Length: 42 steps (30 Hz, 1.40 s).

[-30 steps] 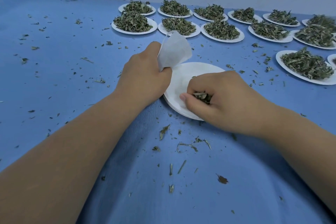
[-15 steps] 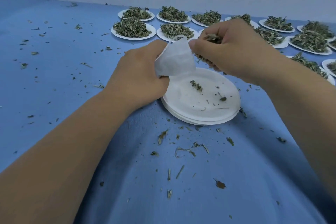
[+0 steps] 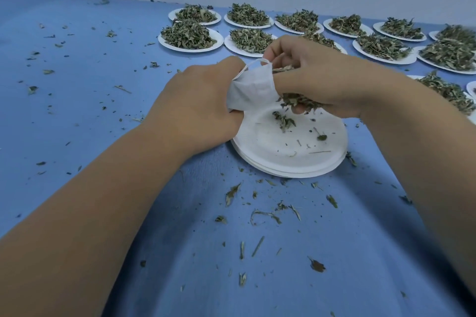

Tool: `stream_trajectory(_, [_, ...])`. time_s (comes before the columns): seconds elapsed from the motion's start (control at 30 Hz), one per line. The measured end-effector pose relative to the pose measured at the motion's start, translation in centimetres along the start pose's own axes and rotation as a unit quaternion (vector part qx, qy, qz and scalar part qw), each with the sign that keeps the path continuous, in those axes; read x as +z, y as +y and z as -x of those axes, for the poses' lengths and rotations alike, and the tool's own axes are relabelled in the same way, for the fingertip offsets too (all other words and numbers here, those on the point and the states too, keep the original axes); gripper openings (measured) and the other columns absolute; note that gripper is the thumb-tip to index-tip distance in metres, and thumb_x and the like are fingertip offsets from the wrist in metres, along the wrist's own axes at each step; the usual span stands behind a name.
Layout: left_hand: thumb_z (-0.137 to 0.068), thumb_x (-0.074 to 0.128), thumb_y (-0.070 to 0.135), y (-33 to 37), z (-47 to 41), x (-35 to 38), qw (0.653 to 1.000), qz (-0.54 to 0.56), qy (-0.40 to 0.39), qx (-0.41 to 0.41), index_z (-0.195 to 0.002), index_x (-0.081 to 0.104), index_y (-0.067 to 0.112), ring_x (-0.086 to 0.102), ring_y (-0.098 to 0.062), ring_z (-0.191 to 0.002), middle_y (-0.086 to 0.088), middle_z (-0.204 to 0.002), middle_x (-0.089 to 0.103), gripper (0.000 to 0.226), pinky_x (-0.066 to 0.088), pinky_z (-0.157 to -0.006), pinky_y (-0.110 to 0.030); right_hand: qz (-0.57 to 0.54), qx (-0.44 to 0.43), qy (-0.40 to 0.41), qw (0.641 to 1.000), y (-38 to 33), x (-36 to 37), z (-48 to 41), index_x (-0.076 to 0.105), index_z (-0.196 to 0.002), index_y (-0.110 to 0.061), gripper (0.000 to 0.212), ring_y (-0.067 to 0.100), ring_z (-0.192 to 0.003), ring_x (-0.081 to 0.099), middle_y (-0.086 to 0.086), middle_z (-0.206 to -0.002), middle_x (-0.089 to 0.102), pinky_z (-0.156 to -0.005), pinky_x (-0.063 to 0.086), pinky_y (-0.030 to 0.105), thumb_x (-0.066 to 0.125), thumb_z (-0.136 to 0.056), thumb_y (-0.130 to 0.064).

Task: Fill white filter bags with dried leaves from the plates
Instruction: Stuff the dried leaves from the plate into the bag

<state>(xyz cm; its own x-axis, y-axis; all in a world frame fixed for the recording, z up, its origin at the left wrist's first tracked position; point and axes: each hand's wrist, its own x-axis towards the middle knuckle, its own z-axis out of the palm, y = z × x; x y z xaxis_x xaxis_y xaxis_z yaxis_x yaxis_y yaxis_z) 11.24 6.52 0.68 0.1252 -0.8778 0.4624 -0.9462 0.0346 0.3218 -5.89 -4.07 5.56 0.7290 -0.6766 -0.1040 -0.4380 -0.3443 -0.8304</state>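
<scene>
Left of the near plate stack (image 3: 270,152) the blue cloth (image 3: 90,100) lies open, just leaf crumbs (image 3: 33,89). Behind it, rows of heaped plates (image 3: 190,49) wall things off; more crowd its right.

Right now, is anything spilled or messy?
Yes: leaves are scattered over the blue cloth, mostly in front of the near plate, instead of in the bag. A few crumbs lie on that plate too.
</scene>
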Motion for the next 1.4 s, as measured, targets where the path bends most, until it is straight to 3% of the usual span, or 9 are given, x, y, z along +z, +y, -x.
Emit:
stream_trajectory(0.2, [-0.081,0.060,0.031,0.7,-0.1,-0.6,0.995,-0.090,-0.033,0.031,-0.102,0.048,0.021,0.049,-0.026,-0.070,0.005,-0.074,0.049,0.027,0.042,-0.058,-0.037,-0.266,0.069,0.007,0.961,-0.6,0.5,0.6,0.055,-0.088,-0.011,0.004,0.031,-0.077,0.045,0.015,-0.109,0.046,-0.075,0.042,0.032,0.052,-0.087,-0.010])
stream_trajectory(0.27, [-0.080,0.060,0.030,1.0,-0.1,-0.7,0.993,-0.107,-0.034,0.041,-0.099,0.046,0.021,0.043,-0.019,-0.063,0.005,-0.072,0.045,0.024,0.040,-0.056,-0.036,-0.247,0.072,0.036,0.966,-0.6,0.7,0.3,0.060,-0.093,-0.015,0.030,0.030,-0.080,0.045,0.012,-0.100,0.049,-0.074,0.041,0.041,0.047,-0.067,-0.009])
stream_trajectory(0.4, [-0.081,0.059,0.030,1.6,0.1,-0.7,0.991,-0.121,-0.037,0.042,-0.092,0.040,0.023,0.034,-0.007,-0.060,0.006,-0.070,0.041,0.023,0.031,-0.055,-0.034,-0.154,0.024,0.047,0.987,0.8,0.2,0.5,0.054,-0.083,-0.017,0.026,0.015,-0.056,0.047,-0.001,-0.063,0.054,-0.052,0.039,0.027,0.046,-0.084,0.008])
stream_trajectory(0.57, [-0.082,0.058,0.033,1.8,0.1,-0.9,0.988,-0.141,-0.050,0.032,-0.090,0.038,0.023,0.036,-0.014,-0.060,0.005,-0.071,0.042,0.024,0.028,-0.055,-0.033,-0.167,-0.001,0.000,0.986,1.4,-0.4,1.7,0.061,-0.102,-0.005,0.017,0.021,-0.076,0.066,0.008,-0.081,0.067,-0.074,0.058,0.034,0.062,-0.090,0.006])
stream_trajectory(0.73, [-0.081,0.058,0.033,2.2,0.1,-0.8,0.986,-0.155,-0.053,0.029,-0.089,0.036,0.024,0.039,-0.020,-0.061,0.005,-0.071,0.042,0.025,0.032,-0.058,-0.034,-0.232,-0.010,-0.001,0.973,2.3,-1.0,3.0,0.065,-0.107,-0.008,0.041,0.027,-0.096,0.060,0.017,-0.106,0.062,-0.082,0.047,0.040,0.048,-0.075,0.011])
stream_trajectory(0.83, [-0.081,0.058,0.031,2.5,0.1,-0.6,0.986,-0.159,-0.051,0.026,-0.090,0.036,0.024,0.039,-0.019,-0.060,0.005,-0.071,0.043,0.025,0.031,-0.057,-0.034,-0.198,-0.034,0.024,0.979,2.9,-0.7,3.6,0.063,-0.108,-0.011,0.042,0.022,-0.083,0.066,0.008,-0.094,0.071,-0.071,0.050,0.032,0.044,-0.089,0.022])
stream_trajectory(1.1, [-0.080,0.061,0.027,2.9,0.2,-0.4,0.989,-0.139,-0.028,0.028,-0.101,0.045,0.024,0.042,-0.027,-0.067,0.005,-0.074,0.046,0.027,0.031,-0.060,-0.035,-0.011,-0.108,0.122,0.987,2.4,0.8,4.0,0.075,-0.083,-0.019,0.013,0.020,-0.072,0.061,0.015,-0.087,0.073,-0.070,0.055,0.048,0.074,-0.081,-0.006])
stream_trajectory(1.23, [-0.080,0.066,0.032,2.9,0.2,-0.2,0.992,-0.120,-0.020,0.031,-0.107,0.050,0.025,0.047,-0.027,-0.071,0.004,-0.081,0.054,0.031,0.031,-0.060,-0.035,-0.021,-0.130,0.153,0.979,2.6,1.0,3.6,0.078,-0.081,-0.021,0.016,0.014,-0.062,0.056,0.013,-0.081,0.074,-0.058,0.048,0.029,0.078,-0.082,-0.006])
stream_trajectory(1.4, [-0.079,0.068,0.039,2.9,0.1,0.1,0.997,-0.068,-0.012,0.035,-0.114,0.052,0.028,0.057,-0.031,-0.083,0.005,-0.092,0.061,0.039,0.044,-0.071,-0.040,-0.029,-0.129,0.128,0.983,2.7,1.0,3.9,0.079,-0.088,-0.018,0.018,0.023,-0.082,0.076,0.001,-0.084,0.079,-0.080,0.063,0.039,0.074,-0.085,-0.001])
